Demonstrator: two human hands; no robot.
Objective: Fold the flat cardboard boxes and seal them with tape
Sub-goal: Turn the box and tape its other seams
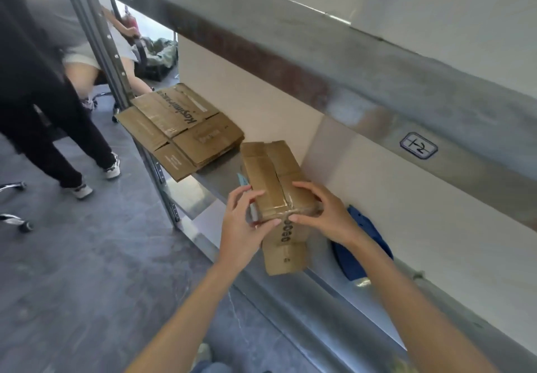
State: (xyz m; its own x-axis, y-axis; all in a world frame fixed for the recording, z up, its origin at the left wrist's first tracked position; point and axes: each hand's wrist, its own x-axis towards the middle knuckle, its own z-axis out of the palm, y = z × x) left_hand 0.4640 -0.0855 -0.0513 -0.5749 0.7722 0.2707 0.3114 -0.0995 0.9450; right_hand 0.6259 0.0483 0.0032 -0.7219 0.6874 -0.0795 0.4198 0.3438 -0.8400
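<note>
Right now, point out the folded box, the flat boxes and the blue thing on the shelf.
Folded box (271, 166): head view, on its top, by the taped seam.
Flat boxes (180, 128): head view, middle of the top sheet.
Blue thing (347, 262): head view, its near, lower part.

Setting: storeroom or packing area, warehouse type.

Evidence:
- Galvanised steel racking: perforated upright (114, 61), heavy cross beam (261, 53) overhead, bare metal shelf (215, 181).
- The beam carries a hand-drawn bay label (418, 145) reading roughly "I-2".
- On the shelf lies a stack of flat cardboard boxes (180, 128), with printed lettering on the top sheet. Near it is one taped box (276, 181), clear tape over its end.
- Plain white wall (406, 221) behind the rack.
- Floor (72, 271) grey, mottled, hard.
- At left are chrome chair legs (16, 220) on casters and a standing person (43, 105) in dark trousers. A second person (122, 38) is partly visible beyond the upright.
</note>
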